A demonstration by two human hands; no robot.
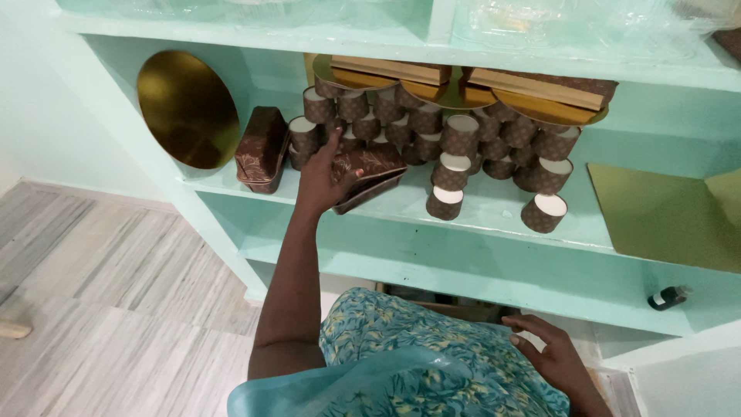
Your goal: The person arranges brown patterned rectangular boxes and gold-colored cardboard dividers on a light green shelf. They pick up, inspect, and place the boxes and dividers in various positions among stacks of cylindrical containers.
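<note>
My left hand (323, 176) reaches up to the middle shelf and grips the near end of a stack of brown patterned loaf moulds (374, 171), thumb over the rim. The stack lies tilted on the mint-green shelf (494, 212). Right behind it is a pile of several round brown paper baking cups (451, 139), some lying on their sides. My right hand (552, 354) hangs low at my side by my blue floral clothing, fingers apart and holding nothing.
A second stack of brown loaf moulds (262, 148) leans by a round gold board (187, 110). Gold boards and flat brown packs (494, 89) top the cups. A square olive-gold board (664, 220) lies right; a small dark bottle (668, 297) lies on its side below. Clear plastic containers (556, 23) sit above.
</note>
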